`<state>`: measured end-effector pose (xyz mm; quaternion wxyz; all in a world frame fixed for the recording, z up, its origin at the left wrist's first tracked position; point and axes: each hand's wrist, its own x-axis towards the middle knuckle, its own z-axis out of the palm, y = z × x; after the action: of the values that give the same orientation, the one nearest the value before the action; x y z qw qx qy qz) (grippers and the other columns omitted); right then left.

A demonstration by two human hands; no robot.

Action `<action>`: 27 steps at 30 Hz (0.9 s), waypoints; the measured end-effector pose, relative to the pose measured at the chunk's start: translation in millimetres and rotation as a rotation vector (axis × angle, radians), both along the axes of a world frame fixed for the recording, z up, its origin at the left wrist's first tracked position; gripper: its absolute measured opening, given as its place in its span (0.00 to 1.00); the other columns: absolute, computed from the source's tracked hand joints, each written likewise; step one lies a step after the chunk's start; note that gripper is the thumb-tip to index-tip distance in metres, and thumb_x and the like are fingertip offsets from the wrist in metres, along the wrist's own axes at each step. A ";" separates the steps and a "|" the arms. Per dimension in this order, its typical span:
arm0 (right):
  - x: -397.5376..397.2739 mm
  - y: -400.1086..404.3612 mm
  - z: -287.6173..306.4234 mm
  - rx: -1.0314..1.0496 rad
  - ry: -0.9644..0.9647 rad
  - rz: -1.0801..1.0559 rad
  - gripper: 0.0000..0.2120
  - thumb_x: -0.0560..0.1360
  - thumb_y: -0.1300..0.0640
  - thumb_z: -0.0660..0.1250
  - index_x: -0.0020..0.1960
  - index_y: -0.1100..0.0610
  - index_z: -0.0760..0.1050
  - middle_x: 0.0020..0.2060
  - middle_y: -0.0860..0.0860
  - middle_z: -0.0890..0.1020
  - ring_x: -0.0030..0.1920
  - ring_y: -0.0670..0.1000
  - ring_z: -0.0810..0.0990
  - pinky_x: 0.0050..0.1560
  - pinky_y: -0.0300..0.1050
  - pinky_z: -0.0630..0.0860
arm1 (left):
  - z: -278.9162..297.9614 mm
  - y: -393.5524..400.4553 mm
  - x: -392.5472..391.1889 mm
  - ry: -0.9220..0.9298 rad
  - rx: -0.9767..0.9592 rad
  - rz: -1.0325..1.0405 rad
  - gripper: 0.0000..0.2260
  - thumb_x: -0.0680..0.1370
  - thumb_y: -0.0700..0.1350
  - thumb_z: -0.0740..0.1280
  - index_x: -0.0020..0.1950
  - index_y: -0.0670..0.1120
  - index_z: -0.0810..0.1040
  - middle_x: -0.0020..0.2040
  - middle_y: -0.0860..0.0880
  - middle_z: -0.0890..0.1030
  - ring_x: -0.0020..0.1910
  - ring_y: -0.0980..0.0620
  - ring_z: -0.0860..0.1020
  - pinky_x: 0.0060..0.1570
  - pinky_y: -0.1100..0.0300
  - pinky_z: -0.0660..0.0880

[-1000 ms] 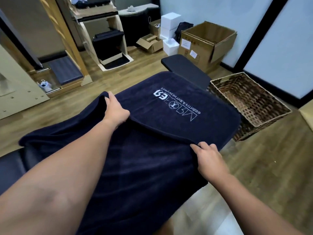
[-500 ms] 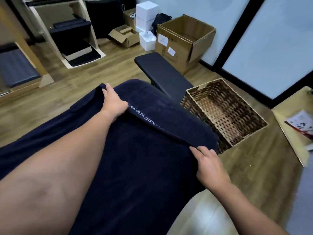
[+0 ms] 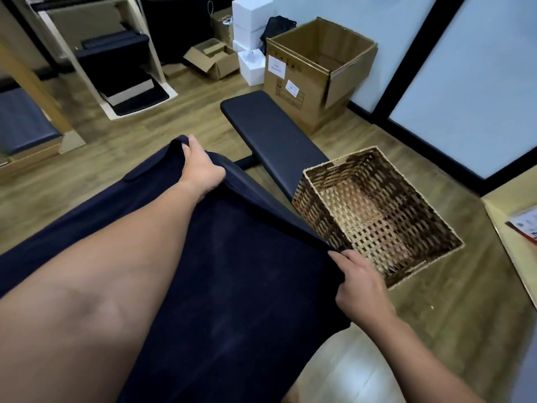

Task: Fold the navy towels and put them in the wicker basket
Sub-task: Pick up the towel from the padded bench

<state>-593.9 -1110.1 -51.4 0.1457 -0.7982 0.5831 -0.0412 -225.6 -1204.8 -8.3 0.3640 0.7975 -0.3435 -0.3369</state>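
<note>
Two hands held a folded navy terry towel [image 3: 232, 286] over a black padded bench [image 3: 270, 132]: left hand [image 3: 200, 170] gripping its far edge, right hand [image 3: 360, 289] pinching the near corner, beside an empty rectangular wicker basket [image 3: 406, 248].

Left arm reaches long from seven o'clock up toward twelve, forearm bare, left hand [image 3: 200, 170] curled over the folded edge of the navy towel [image 3: 232, 286], thumb tucked under. Right arm comes in from five o'clock, right hand [image 3: 359, 289] pinching the same edge, knuckles up, fingers pointing to ten o'clock.
</note>
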 end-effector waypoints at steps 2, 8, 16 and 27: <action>-8.0 -18.4 -8.7 0.026 0.011 0.007 0.33 0.65 0.71 0.64 0.69 0.55 0.76 0.55 0.50 0.77 0.55 0.59 0.77 0.57 0.53 0.78 | -5.1 -11.6 -12.6 0.026 -0.012 -0.003 0.48 0.74 0.30 0.65 0.83 0.53 0.38 0.82 0.52 0.37 0.75 0.44 0.65 0.45 0.57 0.79; -6.1 -40.4 -20.7 0.144 0.249 -0.057 0.29 0.72 0.63 0.62 0.72 0.51 0.69 0.69 0.51 0.69 0.65 0.60 0.69 0.66 0.56 0.69 | -40.1 10.6 -30.1 0.053 0.145 -0.404 0.47 0.75 0.33 0.70 0.80 0.66 0.50 0.83 0.55 0.40 0.80 0.45 0.58 0.65 0.53 0.74; 53.2 -15.3 -20.6 0.160 0.266 0.566 0.32 0.75 0.44 0.65 0.77 0.44 0.61 0.79 0.56 0.56 0.75 0.64 0.59 0.68 0.67 0.65 | -67.1 120.8 -46.9 -0.453 0.373 -0.537 0.34 0.78 0.48 0.70 0.82 0.50 0.59 0.83 0.50 0.51 0.82 0.49 0.49 0.79 0.47 0.52; 108.2 15.2 -26.9 0.316 0.356 0.459 0.39 0.78 0.39 0.56 0.81 0.42 0.37 0.80 0.54 0.34 0.77 0.68 0.34 0.69 0.80 0.48 | -88.6 370.1 -89.3 -0.576 0.540 -0.125 0.29 0.85 0.57 0.55 0.83 0.55 0.47 0.83 0.55 0.41 0.81 0.54 0.39 0.79 0.40 0.49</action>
<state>-485.7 -1094.9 -78.3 0.1687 -0.8710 0.4034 0.2238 -314.9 -834.7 -96.9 0.0087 0.9040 -0.3783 -0.1991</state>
